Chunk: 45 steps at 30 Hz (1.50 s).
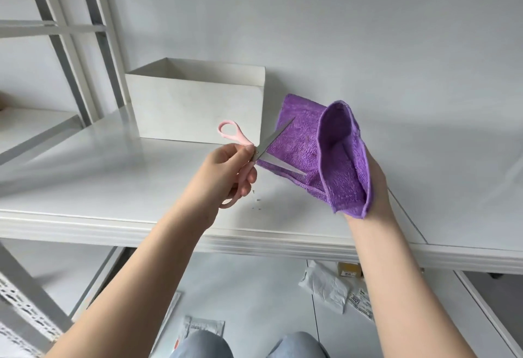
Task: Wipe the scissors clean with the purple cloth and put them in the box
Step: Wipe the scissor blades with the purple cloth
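Here the left hand (226, 170) grips open scissors (268, 149); the right hand (370, 179) holds the unlabelled purple cloth (317, 153).

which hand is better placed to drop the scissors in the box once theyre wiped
Left, probably. The left hand already grips the scissors by their pink handles, and the open box sits just behind it. The right hand is wrapped in the purple cloth, farther from the box.
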{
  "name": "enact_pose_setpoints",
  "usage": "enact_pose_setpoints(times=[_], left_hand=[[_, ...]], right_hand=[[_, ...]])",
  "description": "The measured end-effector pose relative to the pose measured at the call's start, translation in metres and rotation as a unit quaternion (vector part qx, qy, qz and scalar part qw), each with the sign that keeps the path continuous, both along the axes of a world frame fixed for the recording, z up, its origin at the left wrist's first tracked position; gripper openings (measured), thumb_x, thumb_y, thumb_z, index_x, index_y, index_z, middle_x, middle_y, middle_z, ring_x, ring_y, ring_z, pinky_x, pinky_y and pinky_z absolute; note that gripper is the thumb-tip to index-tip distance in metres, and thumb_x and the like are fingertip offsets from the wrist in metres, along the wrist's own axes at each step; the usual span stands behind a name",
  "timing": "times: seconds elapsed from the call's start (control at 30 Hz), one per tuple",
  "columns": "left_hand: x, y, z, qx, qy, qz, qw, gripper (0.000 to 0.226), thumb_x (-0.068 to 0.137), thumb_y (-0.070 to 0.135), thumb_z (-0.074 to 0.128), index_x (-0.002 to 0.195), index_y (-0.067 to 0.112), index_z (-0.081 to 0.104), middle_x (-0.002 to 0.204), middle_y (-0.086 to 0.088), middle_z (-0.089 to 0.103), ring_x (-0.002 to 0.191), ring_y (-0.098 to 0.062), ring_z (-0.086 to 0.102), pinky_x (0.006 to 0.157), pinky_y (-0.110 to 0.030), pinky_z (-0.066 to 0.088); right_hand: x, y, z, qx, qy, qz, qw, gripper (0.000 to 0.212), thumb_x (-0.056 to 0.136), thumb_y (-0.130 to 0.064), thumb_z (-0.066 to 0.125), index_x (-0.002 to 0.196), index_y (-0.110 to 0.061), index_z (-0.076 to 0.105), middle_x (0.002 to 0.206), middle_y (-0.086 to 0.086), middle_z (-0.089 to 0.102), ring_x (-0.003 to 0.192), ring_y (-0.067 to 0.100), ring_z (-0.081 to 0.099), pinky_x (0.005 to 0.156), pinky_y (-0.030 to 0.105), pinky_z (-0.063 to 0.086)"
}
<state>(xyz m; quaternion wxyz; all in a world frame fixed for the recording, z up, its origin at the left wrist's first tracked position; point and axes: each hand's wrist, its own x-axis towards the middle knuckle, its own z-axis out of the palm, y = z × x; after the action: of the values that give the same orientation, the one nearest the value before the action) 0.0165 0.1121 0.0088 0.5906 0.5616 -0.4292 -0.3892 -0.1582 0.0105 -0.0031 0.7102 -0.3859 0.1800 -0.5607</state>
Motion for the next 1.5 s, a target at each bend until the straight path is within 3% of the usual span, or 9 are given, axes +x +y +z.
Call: enact_pose_setpoints(times=[0.13,0.2,0.4,0.57,0.67,0.73,0.97,1.33,1.5], left_hand=[[-0.004,-0.003,-0.001,-0.014,0.035,0.023,0.999,0.014,0.1,0.024,0.045,0.094,0.014,0.051,0.056,0.002,0.05,0.036,-0.009,0.039,0.032,-0.009,0.026],[-0.004,-0.004,-0.001,-0.018,0.052,0.037,0.998,0.014,0.1,0.025,0.046,0.093,0.016,0.053,0.055,0.003,0.05,0.037,-0.008,0.039,0.033,-0.01,0.026],[-0.004,-0.007,-0.003,-0.024,0.125,0.084,0.988,0.016,0.098,0.027,0.049,0.085,0.018,0.052,0.053,0.006,0.051,0.039,-0.009,0.04,0.043,-0.017,0.026],[-0.004,-0.008,-0.003,-0.018,0.15,0.101,0.983,0.016,0.096,0.028,0.049,0.084,0.018,0.051,0.054,0.007,0.052,0.04,-0.008,0.042,0.044,-0.016,0.029],[-0.006,-0.009,-0.002,-0.017,0.163,0.103,0.981,0.014,0.096,0.028,0.049,0.086,0.018,0.051,0.055,0.007,0.052,0.041,-0.008,0.042,0.049,-0.019,0.03],[-0.007,-0.01,-0.003,-0.017,0.171,0.104,0.98,0.013,0.095,0.027,0.049,0.086,0.018,0.051,0.055,0.007,0.052,0.041,-0.008,0.043,0.052,-0.021,0.029],[-0.019,-0.013,-0.003,-0.006,0.174,0.094,0.98,0.014,0.094,0.025,0.049,0.083,0.018,0.053,0.057,0.005,0.051,0.041,-0.009,0.042,0.051,-0.021,0.03],[-0.037,-0.021,-0.006,0.012,0.161,0.096,0.982,0.01,0.094,0.023,0.049,0.088,0.016,0.053,0.055,0.006,0.051,0.04,-0.008,0.043,0.048,-0.02,0.029],[-0.039,-0.021,-0.006,0.012,0.154,0.098,0.983,0.01,0.094,0.023,0.049,0.088,0.016,0.053,0.055,0.006,0.052,0.04,-0.008,0.043,0.045,-0.017,0.029]], right_hand=[[0.007,-0.017,0.005,-0.021,-0.005,0.022,1.0,0.045,0.057,-0.013,0.08,0.1,-0.017,0.065,0.091,0.004,0.066,0.083,0.021,0.064,0.083,0.035,0.048],[0.004,-0.022,0.004,-0.022,0.022,-0.003,1.0,0.019,0.073,-0.006,0.06,0.084,-0.019,0.071,0.078,0.001,0.066,0.071,0.02,0.063,0.074,0.032,0.047],[-0.006,-0.012,0.008,0.013,0.036,0.023,0.999,0.057,0.091,-0.005,0.026,0.04,-0.019,0.048,0.042,-0.004,0.044,0.036,0.012,0.044,0.042,0.014,0.039],[-0.014,-0.022,0.006,0.052,0.09,0.036,0.994,0.017,0.085,-0.007,0.048,0.088,-0.008,0.064,0.078,0.008,0.065,0.072,0.02,0.066,0.071,0.026,0.053],[-0.018,-0.03,0.007,0.077,0.045,0.023,0.996,0.047,0.079,-0.008,0.057,0.124,0.001,0.057,0.125,0.02,0.058,0.12,0.032,0.056,0.107,0.046,0.041],[-0.023,-0.032,0.008,0.075,0.03,0.015,0.997,0.044,0.075,-0.015,0.061,0.116,-0.001,0.061,0.12,0.019,0.06,0.113,0.03,0.058,0.111,0.046,0.037],[-0.041,-0.034,0.01,0.104,0.057,0.003,0.993,0.021,0.092,-0.033,0.059,0.079,-0.016,0.061,0.066,0.002,0.059,0.055,0.016,0.059,0.059,0.023,0.052],[-0.07,-0.05,-0.007,0.014,0.28,-0.154,0.947,0.019,0.086,-0.027,0.072,0.083,-0.013,0.06,0.066,0.002,0.064,0.059,0.017,0.058,0.052,0.021,0.047],[-0.077,-0.062,-0.016,-0.032,0.401,-0.199,0.894,0.02,0.086,-0.023,0.072,0.101,-0.016,0.06,0.094,0.002,0.061,0.075,0.015,0.057,0.066,0.026,0.044]])
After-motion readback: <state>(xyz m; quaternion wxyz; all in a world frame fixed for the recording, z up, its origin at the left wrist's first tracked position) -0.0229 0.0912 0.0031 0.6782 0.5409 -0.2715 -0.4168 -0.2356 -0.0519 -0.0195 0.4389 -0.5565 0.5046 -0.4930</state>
